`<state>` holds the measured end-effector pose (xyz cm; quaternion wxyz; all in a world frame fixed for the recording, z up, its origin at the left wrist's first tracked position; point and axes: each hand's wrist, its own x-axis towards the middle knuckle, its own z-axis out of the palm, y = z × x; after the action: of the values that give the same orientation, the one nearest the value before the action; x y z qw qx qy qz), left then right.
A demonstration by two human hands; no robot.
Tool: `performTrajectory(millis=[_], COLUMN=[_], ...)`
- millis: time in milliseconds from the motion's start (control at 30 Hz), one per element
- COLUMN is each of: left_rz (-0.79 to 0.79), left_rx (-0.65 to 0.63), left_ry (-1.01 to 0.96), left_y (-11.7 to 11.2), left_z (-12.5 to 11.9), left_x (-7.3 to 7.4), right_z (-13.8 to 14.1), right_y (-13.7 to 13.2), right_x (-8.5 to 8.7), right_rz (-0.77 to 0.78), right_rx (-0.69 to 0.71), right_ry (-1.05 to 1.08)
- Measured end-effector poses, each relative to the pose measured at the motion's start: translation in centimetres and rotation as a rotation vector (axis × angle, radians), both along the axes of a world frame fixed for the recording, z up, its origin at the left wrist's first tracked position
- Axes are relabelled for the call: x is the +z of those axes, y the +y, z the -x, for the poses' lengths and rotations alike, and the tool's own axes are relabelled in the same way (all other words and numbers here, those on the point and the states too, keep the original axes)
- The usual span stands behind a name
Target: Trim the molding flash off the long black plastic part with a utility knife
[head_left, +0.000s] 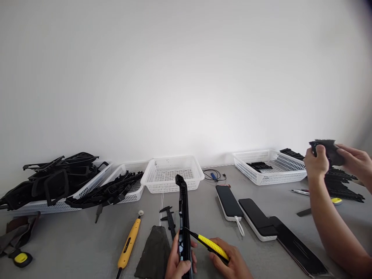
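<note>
Black plastic, long and narrow, the trim strip [183, 205] stands in the left hand [178, 265], whose fingers are wrapped round its lower end at the bottom edge of the view. The strip rises away from the hand almost upright, and its top end bends into a short hook in front of the middle basket [171, 172]. The right hand [231, 265], just beside the left, is clenched on a yellow-handled knife [211, 246], whose thin dark tip meets the strip's right edge just above the left fingers. The strip looks matt and dark, with small openings showing near the grip. On the grey bench [87, 240] a dark grey cloth [154, 252] lies just left of the left hand, a black caliper [168, 217] lies beside the strip, and a yellow hand tool [129, 242] with a pale round tip lies further left. To the right lie two flat black-topped devices [228, 201] and a long black panel [299, 246]. White baskets line the wall, and the left ones [95, 182] are heaped with black plastic parts. At the far right a co-worker's hands [316, 162] hold a black part [327, 149] above a pile of similar pieces, near another white basket [270, 166].
</note>
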<state>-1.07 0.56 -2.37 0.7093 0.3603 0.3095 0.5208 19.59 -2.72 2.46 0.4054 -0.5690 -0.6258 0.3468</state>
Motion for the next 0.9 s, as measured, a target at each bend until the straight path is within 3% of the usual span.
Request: performTrajectory(millis=[200,467,900], left_rz=[0.055,0.044,0.094], left_rx=[0.184,0.166,0.225], left_ry=[0.055,0.06,0.111], left_y=[0.0,-0.4,-0.7], left_z=[-0.5,-0.4,-1.4], left_x=[-1.2,1.2,3.5], right_z=[0.4,0.4,0.5], right_y=[-0.3,-0.3,-0.5], right_x=[0.3,0.1,0.5], right_rz=[-0.064,-0.037,0.018], right_rx=[0.033,-0.061,-0.062], right_ry=[-0.021,0.014,0.041])
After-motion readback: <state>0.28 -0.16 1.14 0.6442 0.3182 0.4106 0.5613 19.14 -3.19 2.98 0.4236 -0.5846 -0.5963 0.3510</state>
